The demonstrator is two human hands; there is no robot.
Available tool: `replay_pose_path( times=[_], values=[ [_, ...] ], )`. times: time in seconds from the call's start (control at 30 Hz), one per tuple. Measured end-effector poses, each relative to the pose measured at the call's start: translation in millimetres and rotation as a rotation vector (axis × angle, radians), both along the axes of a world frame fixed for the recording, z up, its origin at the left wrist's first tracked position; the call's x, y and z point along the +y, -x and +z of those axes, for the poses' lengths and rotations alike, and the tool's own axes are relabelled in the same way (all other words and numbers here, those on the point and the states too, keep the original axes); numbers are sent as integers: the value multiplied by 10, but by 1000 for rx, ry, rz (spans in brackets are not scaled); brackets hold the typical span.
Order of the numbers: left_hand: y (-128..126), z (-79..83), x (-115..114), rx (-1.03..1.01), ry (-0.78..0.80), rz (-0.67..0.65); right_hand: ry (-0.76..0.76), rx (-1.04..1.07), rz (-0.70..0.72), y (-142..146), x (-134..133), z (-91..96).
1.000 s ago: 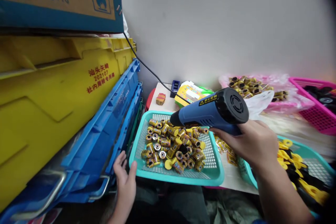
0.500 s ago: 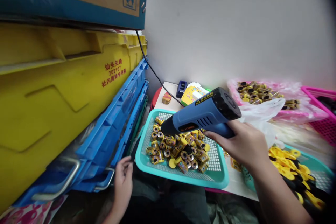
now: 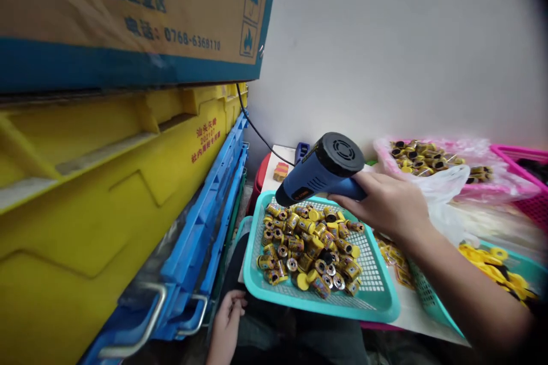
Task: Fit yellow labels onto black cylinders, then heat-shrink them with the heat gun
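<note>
A blue heat gun [image 3: 319,168] with a black end cap is gripped in my right hand [image 3: 389,202], fingers wrapped round its handle. Its dark nozzle points down and left, over the back left part of a turquoise basket [image 3: 319,306]. Many small yellow cylinders with printed wraps [image 3: 314,242] lie jumbled in that basket, some with round yellow ends showing. My left hand [image 3: 229,319] rests by my leg, left of the basket's front corner, with its fingers curled in; nothing shows in it.
Yellow and blue crates [image 3: 128,182] stand at left, under a cardboard box [image 3: 141,23]. A black cord [image 3: 261,132] runs down behind the basket. At right are a pink plastic-lined basket [image 3: 496,188], a clear bag [image 3: 445,194] and another turquoise basket [image 3: 436,302] with yellow parts.
The heat gun has tilted, its end cap now turned more toward me, and its nozzle sits nearer the basket's back edge. The whole view has shifted. My left hand stays low and curled.
</note>
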State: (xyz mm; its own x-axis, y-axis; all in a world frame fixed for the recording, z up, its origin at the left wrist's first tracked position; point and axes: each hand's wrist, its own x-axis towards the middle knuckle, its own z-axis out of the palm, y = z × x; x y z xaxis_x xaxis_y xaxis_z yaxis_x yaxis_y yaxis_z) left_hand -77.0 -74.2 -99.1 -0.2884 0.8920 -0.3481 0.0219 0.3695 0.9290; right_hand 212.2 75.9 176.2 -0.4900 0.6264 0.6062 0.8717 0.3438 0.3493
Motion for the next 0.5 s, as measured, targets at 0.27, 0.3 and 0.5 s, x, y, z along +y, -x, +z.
replay_pose_path(
  times=[0.27,0.3,0.5],
  values=[
    [98,245,40,102,-228,136,118,-66,-28,115,51,67],
    [104,342,98,146,-296,135,113,-57,-34,102,27,88],
    [-107,1102,990,934,-658,-377,55,-5,-96,-232,-169,197]
  ],
)
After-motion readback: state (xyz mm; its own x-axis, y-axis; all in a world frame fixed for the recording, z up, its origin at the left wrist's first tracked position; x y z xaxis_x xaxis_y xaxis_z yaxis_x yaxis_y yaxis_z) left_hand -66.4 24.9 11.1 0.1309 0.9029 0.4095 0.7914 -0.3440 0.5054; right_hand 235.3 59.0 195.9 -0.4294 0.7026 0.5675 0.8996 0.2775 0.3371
